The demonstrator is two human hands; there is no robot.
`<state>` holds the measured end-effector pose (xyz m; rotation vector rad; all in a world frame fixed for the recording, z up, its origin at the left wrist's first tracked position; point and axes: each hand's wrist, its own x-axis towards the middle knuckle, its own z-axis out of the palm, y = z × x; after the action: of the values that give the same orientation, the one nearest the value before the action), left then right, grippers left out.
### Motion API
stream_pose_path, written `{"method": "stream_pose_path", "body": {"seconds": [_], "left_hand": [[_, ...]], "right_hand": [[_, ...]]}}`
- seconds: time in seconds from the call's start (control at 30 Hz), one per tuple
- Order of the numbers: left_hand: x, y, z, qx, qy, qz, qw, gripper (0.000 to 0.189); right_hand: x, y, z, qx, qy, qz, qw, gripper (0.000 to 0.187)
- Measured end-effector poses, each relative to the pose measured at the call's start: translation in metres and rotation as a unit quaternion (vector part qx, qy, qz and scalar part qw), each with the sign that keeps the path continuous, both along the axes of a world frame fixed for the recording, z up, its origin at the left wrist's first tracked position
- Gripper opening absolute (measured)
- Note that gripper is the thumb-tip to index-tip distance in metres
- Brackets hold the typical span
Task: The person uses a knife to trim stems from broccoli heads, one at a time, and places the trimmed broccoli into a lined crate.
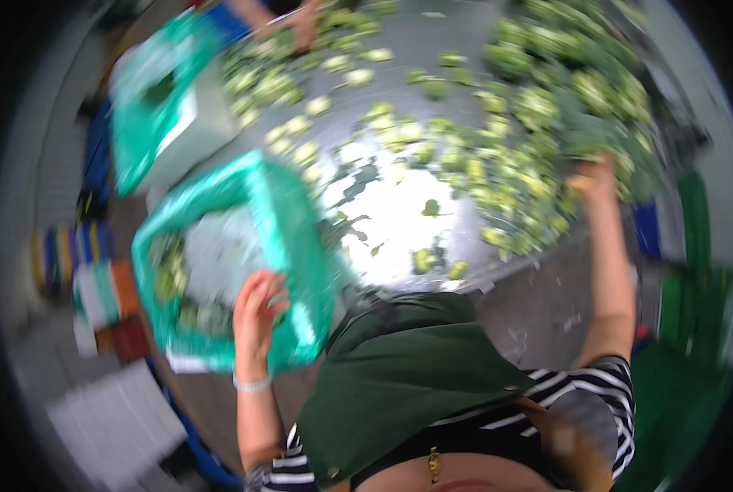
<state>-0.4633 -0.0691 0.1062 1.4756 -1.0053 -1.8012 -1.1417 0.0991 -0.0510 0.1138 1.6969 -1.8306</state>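
My left hand (pixel 259 304) hovers over the near side of a crate lined with a green plastic bag (pixel 293 246), its fingers loosely apart and holding nothing. Inside the liner are green vegetable pieces (pixel 173 270) and a pale, translucent sheet or bag (pixel 222 252). On the right, my right hand (pixel 597 175) reaches to the edge of a heap of large, leafy green vegetable heads (pixel 588 98). Something small and orange-yellow (pixel 580 183) shows at its fingers; blur hides whether it is gripped. Below and left of that hand spreads a pile of small pale-green vegetable pieces (pixel 520 190).
The metal table (pixel 459 24) carries loose pieces and leaf scraps (pixel 360 178), with strong glare near me. Another person's hands (pixel 302 27) work at the far left. A second green-lined box (pixel 206 117) stands beyond the crate. Stacked cartons (pixel 105 292) lie left.
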Motion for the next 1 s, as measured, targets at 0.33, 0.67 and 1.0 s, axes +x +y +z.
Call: {"method": "stream_pose_path", "body": {"seconds": [0.33, 0.67, 1.0], "left_hand": [[0.141, -0.056, -0.019, -0.203, -0.352, 0.008, 0.914, 0.032], [0.170, -0.044, -0.036, -0.179, -0.736, -0.348, 0.552, 0.093], [0.100, -0.051, 0.045, -0.172, 0.018, -0.001, 0.985, 0.095]], "right_hand": [[0.027, -0.075, 0.011, -0.065, -0.034, 0.164, 0.984, 0.028], [0.315, -0.075, 0.015, 0.088, -0.145, 0.368, 0.914, 0.016], [0.382, -0.096, 0.073, 0.005, -0.053, 0.542, 0.838, 0.025]]}}
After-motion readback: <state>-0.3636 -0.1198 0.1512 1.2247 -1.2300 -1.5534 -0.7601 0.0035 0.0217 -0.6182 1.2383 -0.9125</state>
